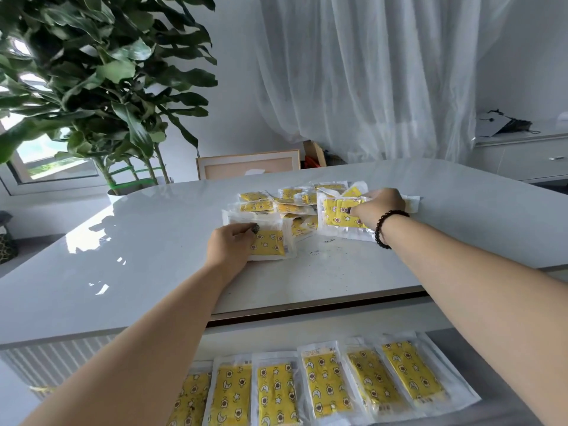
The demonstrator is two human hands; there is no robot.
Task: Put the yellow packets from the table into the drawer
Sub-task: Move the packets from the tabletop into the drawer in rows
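A loose pile of yellow packets (285,207) in clear wrappers lies in the middle of the white table (138,256). My left hand (230,245) grips the near-left packet (270,242) of the pile, thumb on top. My right hand (376,207), with a black bead bracelet on the wrist, pinches another packet (336,215) at the pile's right side. Below the table's front edge the open drawer (307,333) holds a row of several yellow packets (325,384) laid side by side.
A large leafy plant (101,81) stands behind the table's left end. A framed board (249,164) leans behind the table, and sheer curtains (368,72) hang beyond. A white cabinet (522,158) sits at the far right. Dark crumbs (322,245) dot the table near the pile.
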